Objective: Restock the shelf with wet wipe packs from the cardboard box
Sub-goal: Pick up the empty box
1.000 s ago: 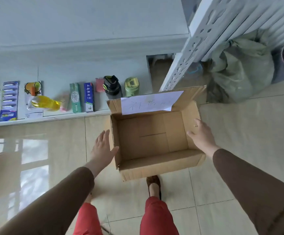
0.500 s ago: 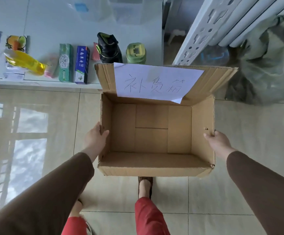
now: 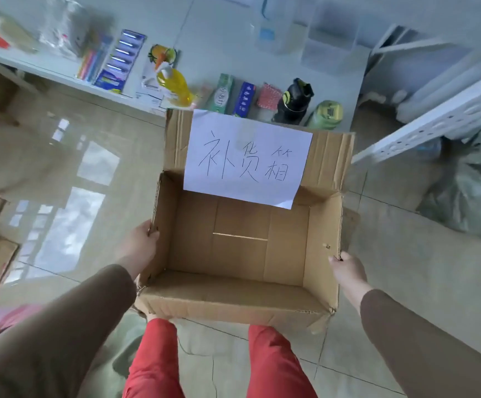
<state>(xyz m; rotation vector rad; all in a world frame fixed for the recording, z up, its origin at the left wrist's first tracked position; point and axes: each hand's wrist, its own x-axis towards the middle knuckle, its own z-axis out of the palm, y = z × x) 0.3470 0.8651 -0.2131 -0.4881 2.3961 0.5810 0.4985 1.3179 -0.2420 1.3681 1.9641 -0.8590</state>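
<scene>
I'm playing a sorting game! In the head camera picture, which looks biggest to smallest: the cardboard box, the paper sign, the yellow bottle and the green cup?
1. Cardboard box
2. Paper sign
3. Yellow bottle and green cup: these look about alike, and the box edge hides part of the cup, so I won't rank them.

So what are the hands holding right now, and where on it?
Both hold the empty cardboard box: the left hand grips its left wall's top edge, the right hand its right wall's.
</scene>
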